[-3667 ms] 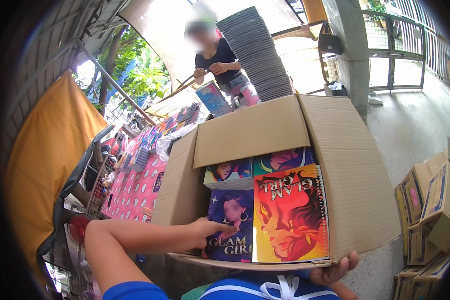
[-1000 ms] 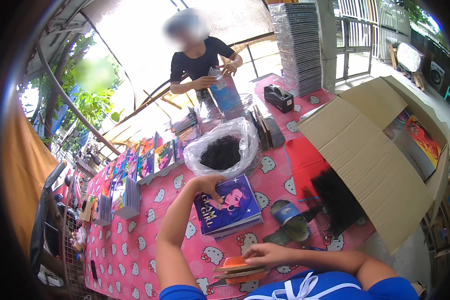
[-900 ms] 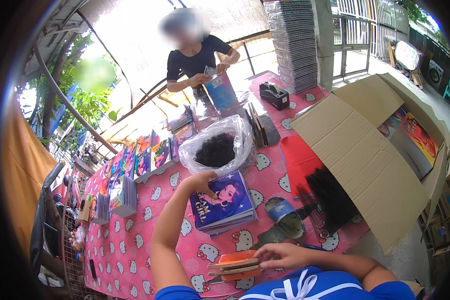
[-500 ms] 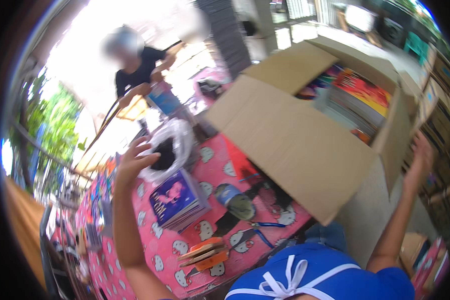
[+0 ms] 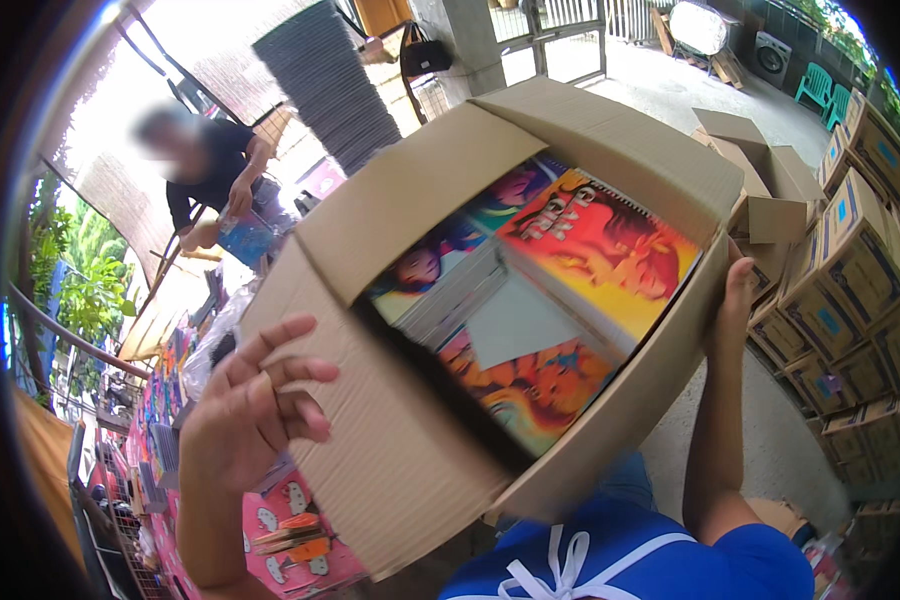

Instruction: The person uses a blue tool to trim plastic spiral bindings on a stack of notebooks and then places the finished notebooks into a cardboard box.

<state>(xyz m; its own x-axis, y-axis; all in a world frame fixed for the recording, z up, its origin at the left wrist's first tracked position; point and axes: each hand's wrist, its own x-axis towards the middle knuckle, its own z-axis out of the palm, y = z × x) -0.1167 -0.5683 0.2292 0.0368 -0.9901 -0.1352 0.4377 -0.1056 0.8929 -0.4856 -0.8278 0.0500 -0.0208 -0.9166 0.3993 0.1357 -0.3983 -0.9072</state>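
Note:
A large cardboard box (image 5: pixel 610 440) stands before me with its flaps folded outward, tilted in view. Inside lie stacks of spiral-bound notebooks (image 5: pixel 610 250) with red, yellow and orange covers, and a plain pale sheet (image 5: pixel 525 320) shows between the stacks. My right hand (image 5: pixel 732 300) grips the box's right side at the edge; its fingers are partly hidden behind the cardboard. In front of the left flap (image 5: pixel 390 450) my left hand (image 5: pixel 260 400) is raised, fingers spread and curled a little, holding nothing.
At the left, a pink patterned table (image 5: pixel 290 500) bears small orange pieces (image 5: pixel 295 540). Another person (image 5: pixel 210 170) handles a blue package (image 5: pixel 248 240) beyond it. Stacked cartons (image 5: pixel 840 300) and an open carton (image 5: pixel 760 170) stand right. A tall grey stack (image 5: pixel 325 85) rises behind.
The box has come nearer and left across the table, covering the purple books and pliers. My right hand has closed on its side. My left hand has moved down, still spread.

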